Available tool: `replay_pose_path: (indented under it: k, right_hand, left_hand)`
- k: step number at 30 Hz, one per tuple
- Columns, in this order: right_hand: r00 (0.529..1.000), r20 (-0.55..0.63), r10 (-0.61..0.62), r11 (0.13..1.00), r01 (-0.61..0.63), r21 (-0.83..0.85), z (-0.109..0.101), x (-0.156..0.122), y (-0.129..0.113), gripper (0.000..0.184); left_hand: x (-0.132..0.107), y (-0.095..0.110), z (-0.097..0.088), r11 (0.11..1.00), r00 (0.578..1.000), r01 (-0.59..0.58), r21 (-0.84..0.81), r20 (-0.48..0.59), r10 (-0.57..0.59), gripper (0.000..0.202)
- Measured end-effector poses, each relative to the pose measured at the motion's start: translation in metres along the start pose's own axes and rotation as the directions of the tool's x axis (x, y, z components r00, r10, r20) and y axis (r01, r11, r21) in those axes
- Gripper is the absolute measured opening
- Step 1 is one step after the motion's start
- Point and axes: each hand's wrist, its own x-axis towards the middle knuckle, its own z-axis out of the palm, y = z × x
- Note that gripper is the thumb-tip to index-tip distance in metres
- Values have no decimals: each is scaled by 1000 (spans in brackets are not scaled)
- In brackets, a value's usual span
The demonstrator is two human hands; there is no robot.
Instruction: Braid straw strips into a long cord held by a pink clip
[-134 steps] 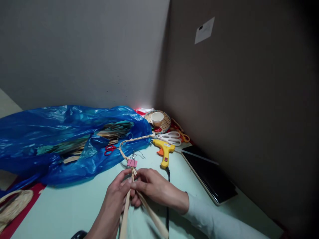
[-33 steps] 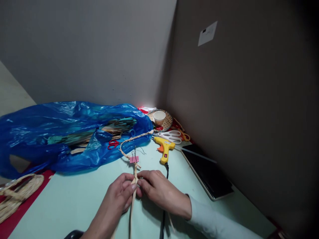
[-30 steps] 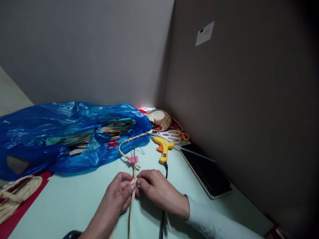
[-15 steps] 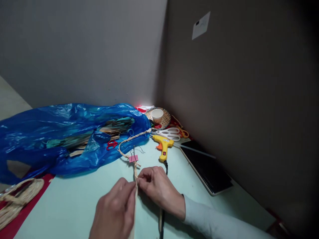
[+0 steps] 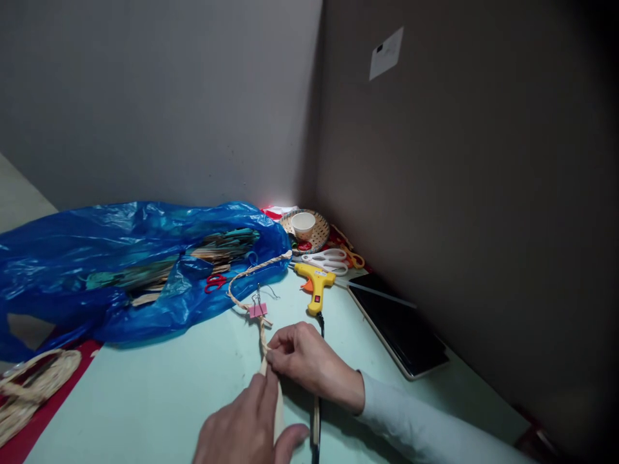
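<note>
A pale twisted cord (image 5: 262, 332) of flat plant fibre runs toward me from a pink binder clip (image 5: 258, 310). My right hand (image 5: 302, 357) pinches it between thumb and fingertips, where the twist gives way to a flat pale strip (image 5: 279, 412). Lower down, my left hand (image 5: 246, 419) lies along that strip, its fingers stretched forward and its thumb spread out to the right. Part of the strip is hidden behind the left fingers. Beyond the clip, finished cord curves back onto a blue plastic bag (image 5: 145, 232).
A yellow glue gun (image 5: 316, 281) with a black cable lies past my right hand, beside white-handled scissors (image 5: 326, 260). To the right is a dark tablet-like device (image 5: 396, 328). A woven basket (image 5: 319, 235) holds a white cup (image 5: 303, 223). Woven straw pieces (image 5: 53, 380) lie at left.
My left hand has gone from pinching the strip beside my right hand to lying lower, with its thumb spread. The right hand keeps its pinch in nearly the same place.
</note>
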Motion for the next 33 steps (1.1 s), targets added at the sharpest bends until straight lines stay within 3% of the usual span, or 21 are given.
replay_pose_path:
  k: [2,3,5,7,9,10,12,14,16,23,29,33]
  right_hand:
    - [1000,21,-3,998,2,59,-1,-1,0,15]
    - [999,48,-7,994,2,107,-1,-1,0,17]
    - [995,99,-22,980,2,197,-2,-1,1,21]
    - [993,107,-47,976,23,219,-3,-2,1,22]
    - [994,84,-63,986,49,159,-3,-2,1,21]
    - [995,75,-66,992,58,112,-4,-2,0,21]
    - [996,63,-71,997,70,18,-5,-3,-1,22]
    - [994,53,-93,992,97,-76,-5,-5,-2,22]
    - [990,26,-135,971,138,-198,-5,-8,-3,24]
    - [974,42,-224,805,209,-556,-4,-17,-6,29]
    - [943,43,-329,620,250,-743,4,-27,-13,18]
    - [898,166,-408,426,348,-835,20,-33,-11,10]
  left_hand:
    - [13,-9,-17,938,982,148,-314,156,-103,27]
    - [20,-13,-25,864,963,263,-428,164,-212,30]
    - [34,-19,-32,660,875,482,-576,283,-392,26]
    - [44,-20,-29,388,803,593,-706,484,-347,28]
    - [47,-19,-22,163,767,637,-754,598,-231,25]
    - [48,-18,-18,84,754,650,-755,628,-196,23]
    - [46,-17,-11,8,735,665,-747,652,-190,22]
    - [44,-17,-7,23,733,662,-749,640,-229,26]
    - [42,-19,-4,106,743,651,-752,602,-292,33]
    - [41,-18,1,274,732,649,-710,484,-480,42]
    - [40,-15,2,243,744,617,-749,454,-490,40]
    - [40,-11,-3,159,718,643,-749,518,-465,40]
